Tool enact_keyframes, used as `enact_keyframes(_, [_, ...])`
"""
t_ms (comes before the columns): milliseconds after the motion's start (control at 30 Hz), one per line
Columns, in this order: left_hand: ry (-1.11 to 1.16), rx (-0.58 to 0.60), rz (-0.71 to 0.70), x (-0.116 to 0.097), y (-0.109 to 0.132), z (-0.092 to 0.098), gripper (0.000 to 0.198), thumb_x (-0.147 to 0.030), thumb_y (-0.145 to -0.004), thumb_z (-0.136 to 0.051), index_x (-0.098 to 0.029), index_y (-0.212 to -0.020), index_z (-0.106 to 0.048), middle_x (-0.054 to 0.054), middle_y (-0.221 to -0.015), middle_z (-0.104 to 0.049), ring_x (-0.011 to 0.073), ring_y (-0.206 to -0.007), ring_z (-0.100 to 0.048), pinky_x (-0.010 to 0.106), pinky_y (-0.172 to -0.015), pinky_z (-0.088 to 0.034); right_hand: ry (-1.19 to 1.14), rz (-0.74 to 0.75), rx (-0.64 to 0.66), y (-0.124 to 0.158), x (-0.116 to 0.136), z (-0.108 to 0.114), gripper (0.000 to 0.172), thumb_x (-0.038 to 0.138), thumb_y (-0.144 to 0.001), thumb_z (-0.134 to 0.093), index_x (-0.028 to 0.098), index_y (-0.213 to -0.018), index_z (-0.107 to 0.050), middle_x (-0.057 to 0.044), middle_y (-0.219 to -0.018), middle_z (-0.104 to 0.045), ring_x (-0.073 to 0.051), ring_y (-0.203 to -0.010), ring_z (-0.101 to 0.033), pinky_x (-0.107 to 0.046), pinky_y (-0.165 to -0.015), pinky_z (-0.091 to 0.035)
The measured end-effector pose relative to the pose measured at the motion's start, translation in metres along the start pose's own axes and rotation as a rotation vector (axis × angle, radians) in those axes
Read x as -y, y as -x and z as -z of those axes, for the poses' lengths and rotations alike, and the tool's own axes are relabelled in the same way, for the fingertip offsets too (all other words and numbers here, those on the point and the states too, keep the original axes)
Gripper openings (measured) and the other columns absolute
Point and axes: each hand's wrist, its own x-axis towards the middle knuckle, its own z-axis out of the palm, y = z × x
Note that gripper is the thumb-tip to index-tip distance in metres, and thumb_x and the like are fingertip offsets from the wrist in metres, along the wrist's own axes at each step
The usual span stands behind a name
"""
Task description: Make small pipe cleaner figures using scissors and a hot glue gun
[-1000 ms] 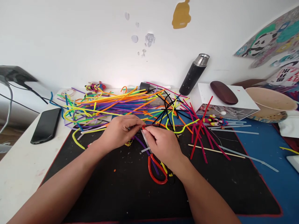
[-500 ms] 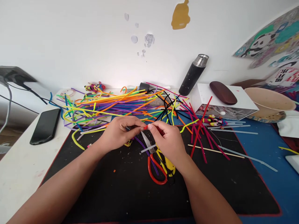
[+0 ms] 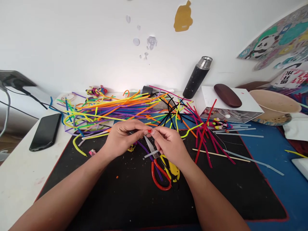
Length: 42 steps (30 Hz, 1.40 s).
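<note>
My left hand (image 3: 124, 136) and my right hand (image 3: 169, 142) meet fingertip to fingertip over the black mat (image 3: 120, 199). Both pinch a small red piece of pipe cleaner (image 3: 149, 131) between them. Just below the fingers lie red-handled scissors (image 3: 158, 166), blades pointing up and away, beside a yellow cutter (image 3: 174, 169). A big heap of coloured pipe cleaners (image 3: 115, 109) spreads behind the hands.
A black phone (image 3: 45, 131) lies at the left on the white table. At the back stand a black flask (image 3: 197, 77) and a white box (image 3: 228, 104) with a brown case (image 3: 227, 95) on it. Red pipe cleaners (image 3: 204, 134) and a wooden stick (image 3: 221, 155) lie right.
My right hand has lifted off the scissors and moved up to meet the left hand's fingertips at the red piece. The yellow cutter has come into sight.
</note>
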Motion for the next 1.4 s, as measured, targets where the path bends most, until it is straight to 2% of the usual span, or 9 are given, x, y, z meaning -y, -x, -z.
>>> enact_keyframes(167, [-0.016,0.034,-0.026,-0.001,-0.001,-0.001,0.01,-0.027,-0.096,-0.078,-0.021,-0.095,-0.087,0.007,-0.085,-0.082,0.0168,-0.074,-0.074,0.025,-0.07,-0.059,-0.021,-0.01,0.024,-0.001,-0.001,0.0,0.036,0.05,-0.104,-0.059,0.02,-0.089,-0.071,0.007,-0.049,-0.049,-0.01,-0.04,-0.042,-0.023,-0.043,-0.032])
enact_keyframes(467, [-0.226,0.052,-0.097,0.004,0.001,0.001,0.008,-0.023,-0.097,-0.073,-0.019,-0.098,-0.08,0.004,-0.086,-0.08,0.0144,-0.074,-0.072,0.024,-0.072,-0.056,0.06,-0.021,0.025,-0.002,-0.006,-0.002,0.037,0.047,-0.106,-0.056,0.021,-0.08,-0.064,0.006,-0.053,-0.049,-0.011,-0.045,-0.044,-0.025,-0.047,-0.033])
enact_keyframes(600, [-0.334,-0.018,-0.094,0.005,0.002,0.001,0.009,-0.025,-0.097,-0.071,-0.02,-0.096,-0.079,0.003,-0.087,-0.08,0.0152,-0.073,-0.072,0.024,-0.068,-0.054,0.29,0.092,0.01,0.002,-0.003,-0.009,0.037,0.041,-0.106,-0.057,0.021,-0.075,-0.064,0.005,-0.057,-0.051,-0.012,-0.051,-0.046,-0.027,-0.053,-0.03])
enact_keyframes(733, [-0.414,-0.05,-0.04,0.008,0.001,0.002,0.011,-0.027,-0.096,-0.07,-0.02,-0.095,-0.079,0.003,-0.088,-0.081,0.0161,-0.076,-0.073,0.025,-0.07,-0.055,0.621,0.222,-0.053,0.005,0.0,-0.012,0.029,0.032,-0.106,-0.058,0.022,-0.082,-0.07,0.002,-0.065,-0.064,-0.015,-0.059,-0.054,-0.029,-0.058,-0.029])
enact_keyframes(900, [-0.471,-0.035,-0.035,0.013,-0.001,0.003,0.015,-0.028,-0.096,-0.067,-0.02,-0.095,-0.079,0.004,-0.089,-0.082,0.017,-0.077,-0.073,0.026,-0.073,-0.055,0.767,0.307,-0.083,0.004,0.0,-0.008,0.031,0.029,-0.109,-0.052,0.021,-0.088,-0.074,-0.004,-0.08,-0.076,-0.019,-0.072,-0.067,-0.03,-0.065,-0.034])
enact_keyframes(1033, [-0.471,0.004,-0.067,0.014,-0.001,0.002,0.017,-0.029,-0.096,-0.066,-0.02,-0.094,-0.08,0.004,-0.087,-0.081,0.0169,-0.073,-0.071,0.025,-0.069,-0.054,0.748,0.305,-0.103,0.004,0.0,-0.004,0.032,0.032,-0.11,-0.05,0.022,-0.094,-0.077,-0.006,-0.088,-0.08,-0.021,-0.079,-0.072,-0.03,-0.068,-0.038])
enact_keyframes(1133, [-0.434,0.027,-0.06,0.01,-0.002,0.001,0.016,-0.029,-0.096,-0.067,-0.021,-0.093,-0.081,0.004,-0.084,-0.08,0.0165,-0.071,-0.07,0.025,-0.066,-0.053,0.713,0.28,-0.154,0.004,0.001,-0.002,0.031,0.035,-0.109,-0.052,0.024,-0.096,-0.078,-0.006,-0.085,-0.079,-0.022,-0.077,-0.07,-0.031,-0.068,-0.039])
enact_keyframes(1233, [-0.372,0.025,-0.007,0.007,-0.002,0.001,0.016,-0.032,-0.095,-0.07,-0.021,-0.092,-0.081,0.004,-0.082,-0.08,0.0164,-0.07,-0.069,0.025,-0.065,-0.052,0.634,0.252,-0.2,0.004,0.003,0.0,0.028,0.035,-0.107,-0.056,0.024,-0.095,-0.079,-0.005,-0.081,-0.078,-0.021,-0.07,-0.066,-0.031,-0.065,-0.039])
enact_keyframes(1400, [-0.172,0.015,0.102,0.002,0.0,-0.003,0.017,-0.034,-0.092,-0.077,-0.019,-0.09,-0.082,0.005,-0.08,-0.08,0.0168,-0.068,-0.069,0.025,-0.063,-0.053,0.399,0.154,-0.197,0.004,0.006,0.003,0.029,0.042,-0.106,-0.059,0.023,-0.092,-0.076,-0.002,-0.071,-0.069,-0.017,-0.059,-0.058,-0.029,-0.057,-0.037])
